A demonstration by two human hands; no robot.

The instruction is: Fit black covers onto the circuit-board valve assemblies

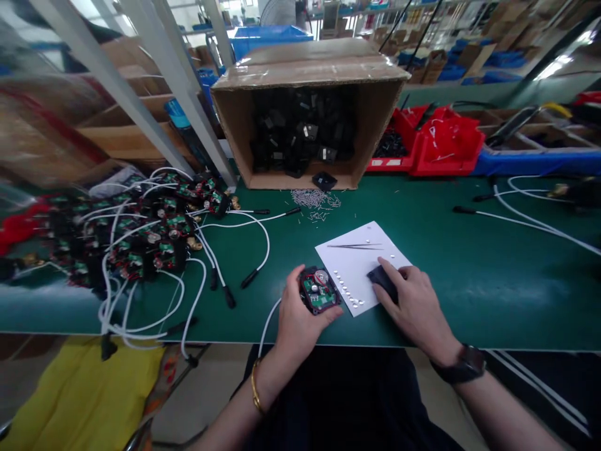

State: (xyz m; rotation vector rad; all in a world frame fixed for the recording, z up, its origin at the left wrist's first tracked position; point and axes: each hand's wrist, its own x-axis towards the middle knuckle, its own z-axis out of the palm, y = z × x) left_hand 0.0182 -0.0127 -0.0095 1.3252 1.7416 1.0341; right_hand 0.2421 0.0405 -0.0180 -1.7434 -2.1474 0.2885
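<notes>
My left hand (297, 318) holds a small black housing with a green circuit board (320, 290) inside, a white cable trailing from it off the table's front edge. My right hand (412, 304) rests on a white sheet of paper (350, 260) and grips a small black cover piece (381, 278). On the paper lie thin tweezers (354, 246) and a row of several tiny white parts (347, 291).
A heap of finished black units with green boards and white cables (141, 235) lies at left on the green table (446, 250). A tipped cardboard box of black parts (305, 113) stands at the back, small metal pins (314, 200) before it. Red bins (436, 144) sit at right.
</notes>
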